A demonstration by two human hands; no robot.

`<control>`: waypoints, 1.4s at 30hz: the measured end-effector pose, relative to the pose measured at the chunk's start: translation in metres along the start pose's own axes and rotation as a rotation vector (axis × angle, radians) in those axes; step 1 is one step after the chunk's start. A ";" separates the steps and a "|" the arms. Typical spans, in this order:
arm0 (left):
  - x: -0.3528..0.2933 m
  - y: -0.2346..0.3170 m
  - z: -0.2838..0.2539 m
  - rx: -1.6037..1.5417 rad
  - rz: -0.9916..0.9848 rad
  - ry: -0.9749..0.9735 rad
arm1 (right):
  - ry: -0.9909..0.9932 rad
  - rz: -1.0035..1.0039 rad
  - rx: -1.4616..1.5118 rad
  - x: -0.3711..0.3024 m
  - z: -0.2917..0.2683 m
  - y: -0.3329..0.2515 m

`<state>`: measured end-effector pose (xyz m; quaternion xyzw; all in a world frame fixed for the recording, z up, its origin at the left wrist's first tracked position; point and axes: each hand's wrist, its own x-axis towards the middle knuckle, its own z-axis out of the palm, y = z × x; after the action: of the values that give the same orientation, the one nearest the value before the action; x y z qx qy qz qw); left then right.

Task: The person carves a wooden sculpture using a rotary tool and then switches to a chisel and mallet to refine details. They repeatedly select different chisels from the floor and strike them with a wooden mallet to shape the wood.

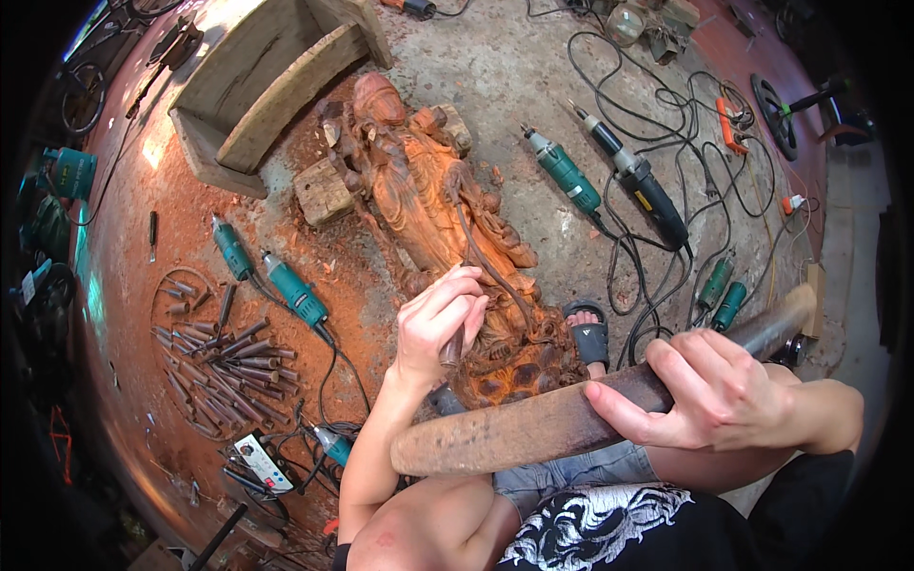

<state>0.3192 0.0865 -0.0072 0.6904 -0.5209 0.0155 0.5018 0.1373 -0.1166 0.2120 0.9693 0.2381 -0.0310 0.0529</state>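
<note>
Left hand [440, 319] fingers closed round chisel [451, 348] on reddish wooden carving [428, 205] (figure lying flat), right hand [719, 390] gripping wooden mallet [533, 426]

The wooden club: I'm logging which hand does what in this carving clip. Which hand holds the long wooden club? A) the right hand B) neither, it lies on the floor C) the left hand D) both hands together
A: the right hand wraps its fingers around the wooden club, held above the lap, while the left hand grips a chisel set against the carved wooden statue.
</note>
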 end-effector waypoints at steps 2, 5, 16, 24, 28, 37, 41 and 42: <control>0.000 -0.001 0.001 0.002 -0.002 -0.003 | 0.013 -0.012 -0.074 -0.001 0.004 0.001; 0.005 -0.002 -0.004 0.043 0.018 -0.060 | -0.065 0.044 -0.136 0.005 0.005 -0.002; 0.008 0.002 -0.012 0.137 0.142 -0.265 | -0.045 0.050 0.079 -0.001 0.003 -0.002; 0.006 -0.002 -0.007 0.116 0.119 -0.248 | 0.024 -0.042 -0.012 -0.006 0.019 0.013; 0.005 -0.005 -0.007 0.116 0.111 -0.242 | -0.097 0.054 -0.071 0.002 0.005 -0.001; 0.012 -0.013 -0.019 -0.024 0.061 -0.244 | -0.059 0.076 -0.168 0.009 -0.002 -0.023; 0.012 -0.022 -0.029 -0.105 -0.029 -0.243 | -0.060 0.126 -0.266 0.016 0.004 -0.027; 0.011 -0.027 -0.031 -0.115 -0.059 -0.245 | -0.066 0.132 -0.248 0.017 0.001 -0.029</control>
<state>0.3594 0.0993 -0.0039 0.6722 -0.5579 -0.1136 0.4732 0.1394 -0.0835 0.2067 0.9673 0.1741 -0.0298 0.1820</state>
